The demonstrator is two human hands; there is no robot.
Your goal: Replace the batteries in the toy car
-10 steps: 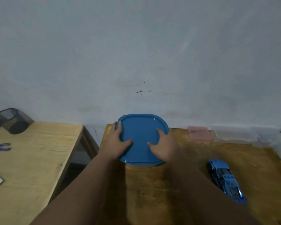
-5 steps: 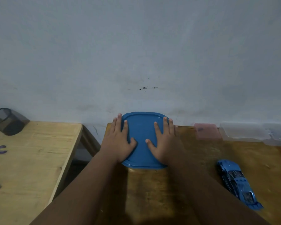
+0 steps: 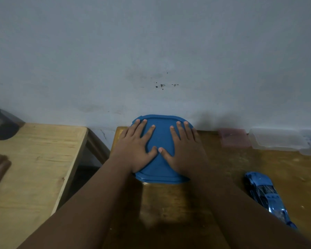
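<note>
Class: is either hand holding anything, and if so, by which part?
Nothing is gripped: the left hand and right hand lie flat, fingers straight, on top of the blue lid. The toy car lies untouched.

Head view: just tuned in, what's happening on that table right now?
A person has both hands flat on a blue lid at the wall edge of the darker wooden table. The left hand covers its left half and the right hand its right half, with fingers straight and thumbs nearly meeting. What is under the lid is hidden. The blue toy car lies untouched on the table to the right. No batteries are in sight.
</note>
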